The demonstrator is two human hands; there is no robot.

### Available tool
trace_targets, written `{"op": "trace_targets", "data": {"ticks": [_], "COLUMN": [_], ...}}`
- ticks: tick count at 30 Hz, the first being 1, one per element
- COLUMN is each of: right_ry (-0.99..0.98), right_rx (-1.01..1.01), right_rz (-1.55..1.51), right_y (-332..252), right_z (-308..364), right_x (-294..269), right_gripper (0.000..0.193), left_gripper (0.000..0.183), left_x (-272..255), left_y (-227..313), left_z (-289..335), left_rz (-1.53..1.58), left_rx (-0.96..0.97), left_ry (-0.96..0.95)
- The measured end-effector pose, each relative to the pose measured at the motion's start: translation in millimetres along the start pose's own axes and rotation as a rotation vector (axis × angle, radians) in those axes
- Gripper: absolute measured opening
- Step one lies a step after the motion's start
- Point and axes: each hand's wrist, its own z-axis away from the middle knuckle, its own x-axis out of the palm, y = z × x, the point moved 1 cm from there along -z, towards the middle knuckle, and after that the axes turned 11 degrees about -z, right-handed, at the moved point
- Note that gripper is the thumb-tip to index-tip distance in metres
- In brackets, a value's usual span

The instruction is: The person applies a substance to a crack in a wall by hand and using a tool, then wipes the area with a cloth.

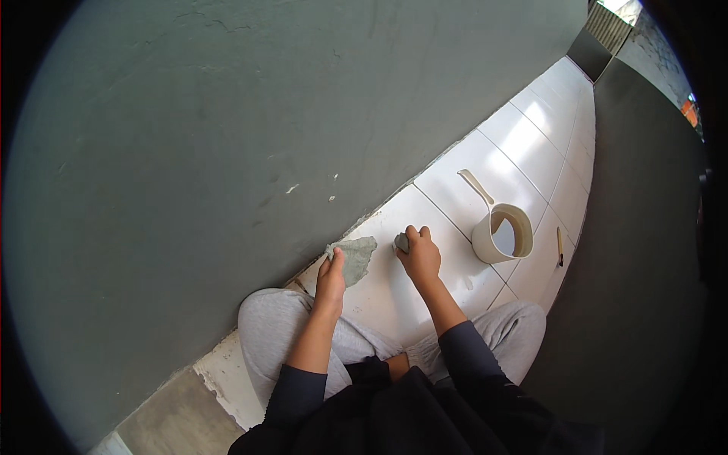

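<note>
My left hand (331,279) is closed on the edge of a crumpled grey-green sheet (359,258) with ragged edges, close to the foot of the wall. Whether it is cloth or worn sandpaper I cannot tell. To its right, my right hand (422,256) grips a small dark grey piece (401,242) between thumb and fingers, just over the white floor tiles (390,311). The piece's kind is unclear and partly hidden by the fingers. Beyond that hand stands a cream plastic dipper (481,246) with liquid inside, its handle pointing away toward the wall.
A grey wall (189,152) with white chips and scrapes rises on the left. Along the right runs another dark grey wall (641,250). A small brush (560,246) with a light handle lies on the tiles by it. My crossed legs (277,326) fill the near floor.
</note>
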Motion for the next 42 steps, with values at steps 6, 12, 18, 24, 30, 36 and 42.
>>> {"op": "trace_targets", "data": {"ticks": [6,12,18,24,30,36,42], "right_ry": [0.067,-0.085,-0.149,0.059,-0.006,-0.175,-0.032], "right_rx": [-0.005,0.055,0.089,0.03,0.121,0.065,0.039], "right_rz": [-0.002,0.043,0.036,0.001,0.048,0.042,-0.027], "right_y": [11.5,13.9,5.6,12.5,17.1,3.0,-0.6], "right_z": [-88.3,-64.2,17.1,-60.0,-100.3,-5.9,8.0], "right_x": [2.9,-6.4,-13.3,-2.1,-9.8,-12.8,-6.4], "right_gripper": [0.035,0.038,0.036,0.035,0.039,0.04,0.034], "left_gripper": [0.059,0.058,0.06,0.061,0.057,0.054,0.058], "left_x": [1.8,-2.4,2.2,1.6,4.1,-1.3,3.4], "left_y": [-4.4,-1.8,12.0,1.1,4.7,6.5,6.8], "left_z": [-9.8,-8.9,5.7,-2.5,-5.3,-2.7,-1.1], "left_rz": [-0.004,-0.044,-0.012,-0.026,-0.079,0.001,0.036], "left_rx": [0.017,0.022,0.024,0.012,0.008,0.037,0.055], "left_ry": [0.002,0.051,-0.009,-0.028,0.048,0.036,-0.005]}}
